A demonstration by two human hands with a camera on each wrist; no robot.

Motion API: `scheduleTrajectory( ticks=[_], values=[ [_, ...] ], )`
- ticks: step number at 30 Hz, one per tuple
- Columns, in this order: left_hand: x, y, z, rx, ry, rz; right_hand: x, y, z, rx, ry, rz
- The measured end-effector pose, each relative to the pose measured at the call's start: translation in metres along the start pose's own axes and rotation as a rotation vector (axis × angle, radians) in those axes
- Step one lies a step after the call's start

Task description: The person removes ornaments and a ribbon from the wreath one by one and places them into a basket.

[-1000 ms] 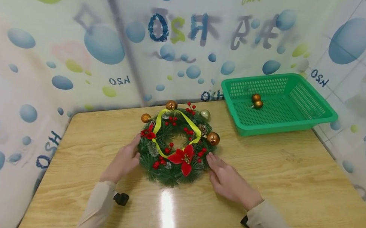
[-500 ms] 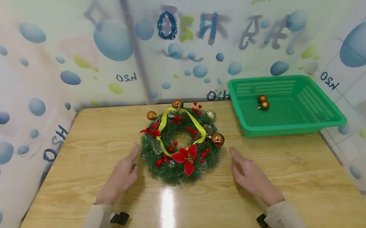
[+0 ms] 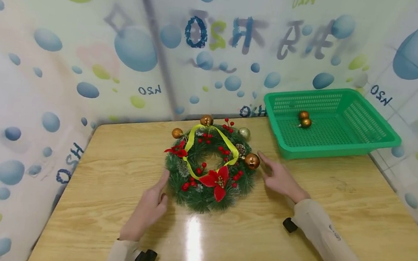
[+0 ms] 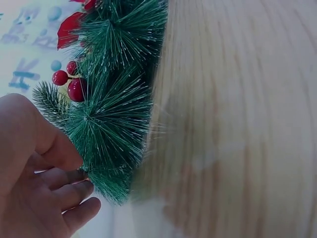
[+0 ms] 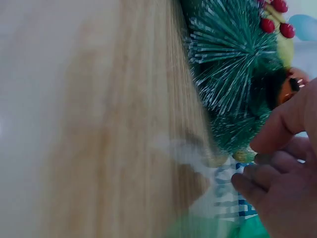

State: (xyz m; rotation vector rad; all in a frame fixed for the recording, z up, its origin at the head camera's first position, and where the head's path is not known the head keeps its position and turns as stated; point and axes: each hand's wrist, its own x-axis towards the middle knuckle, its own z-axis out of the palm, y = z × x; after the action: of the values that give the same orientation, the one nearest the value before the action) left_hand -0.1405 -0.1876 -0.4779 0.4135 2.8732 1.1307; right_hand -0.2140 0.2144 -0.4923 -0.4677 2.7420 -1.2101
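Left hand [image 3: 148, 208]: fingers relaxed, pinching nothing; index tip at the needles of the Christmas wreath [image 3: 201, 199].
Wreath: flat on the wooden table [image 3: 110, 179], between the hands; probably best straightened by even, light pressure from both sides.
Yellow ribbon [image 3: 191, 138]: looped on top; easily snagged, so stay clear.
Copper bauble [image 3: 252, 161]: right edge; avoid pushing it.
Right hand [image 3: 280, 178]: index extended just beside that bauble; contact unclear.

On the wooden tabletop [image 3: 103, 178] stands a green basket [image 3: 330, 152], in which two golden balls [image 3: 305, 123] lie, near a spotted wall [image 3: 101, 19].
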Motion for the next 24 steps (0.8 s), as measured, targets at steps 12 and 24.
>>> scheduleTrajectory(
  ticks=[12,24],
  values=[
    [0.0,0.0,-0.001,-0.042,-0.002,-0.031,0.026,-0.002,-0.001,-0.083,-0.078,-0.139],
    [0.003,0.001,0.0,-0.017,-0.019,-0.075,0.024,0.002,0.002,-0.125,-0.085,-0.182]
  ],
)
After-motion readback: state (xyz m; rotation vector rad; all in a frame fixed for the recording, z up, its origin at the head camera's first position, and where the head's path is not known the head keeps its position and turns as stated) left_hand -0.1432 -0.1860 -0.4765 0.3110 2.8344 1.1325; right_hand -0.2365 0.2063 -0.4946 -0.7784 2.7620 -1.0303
